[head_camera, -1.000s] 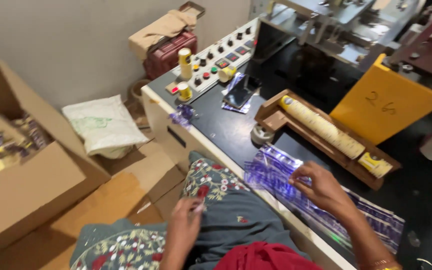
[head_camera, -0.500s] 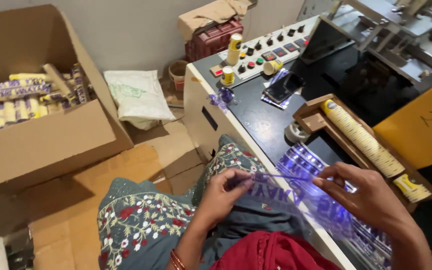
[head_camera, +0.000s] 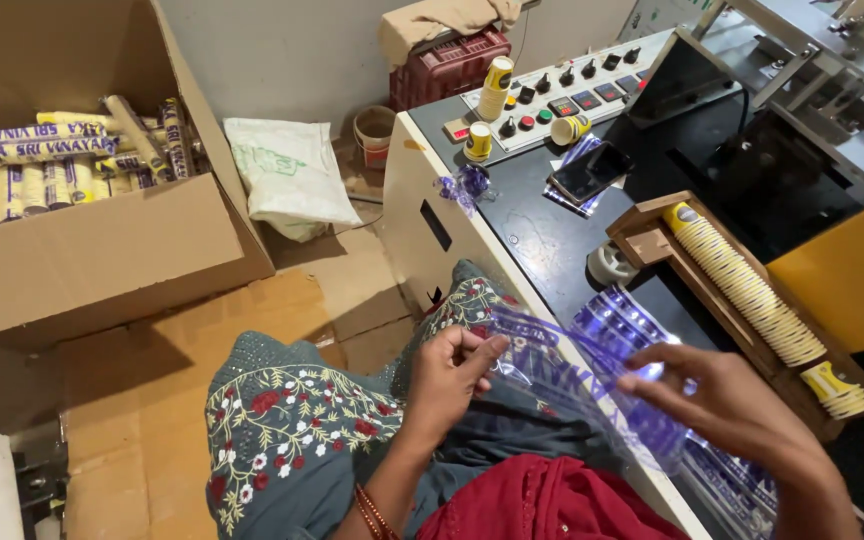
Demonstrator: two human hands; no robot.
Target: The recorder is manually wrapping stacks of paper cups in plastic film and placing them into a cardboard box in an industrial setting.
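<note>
right now both hands hold one clear plastic sleeve with purple print (head_camera: 592,370), stretched between them above the lap, at the near edge of the dark desk (head_camera: 532,230). the left hand (head_camera: 452,380) has its fingers (head_camera: 487,350) pinched together on the sleeve's left end, thumb against forefinger. the right hand (head_camera: 732,400) grips the other end, its fingers (head_camera: 642,380) closed on the plastic, palm turned down. under and past the right hand lies a stack of more such sleeves (head_camera: 722,470) on the desk edge.

just beyond, a wooden trough (head_camera: 652,215) holds a long row of nested paper cups (head_camera: 747,290) lying on its side, with a few loose cups (head_camera: 837,388) at its near end. a phone (head_camera: 592,170) lies farther up the desk, near a control panel with knobs and buttons (head_camera: 562,95), where single cups (head_camera: 495,88) stand upright. a yellow panel (head_camera: 852,280) stands at the right.

on the floor to the left, well apart from the hands, an open cardboard box (head_camera: 102,250) holds wrapped rolls of cups (head_camera: 52,160). a white sack (head_camera: 292,175) lies beside it, and a red crate (head_camera: 447,65) sits against the wall.
</note>
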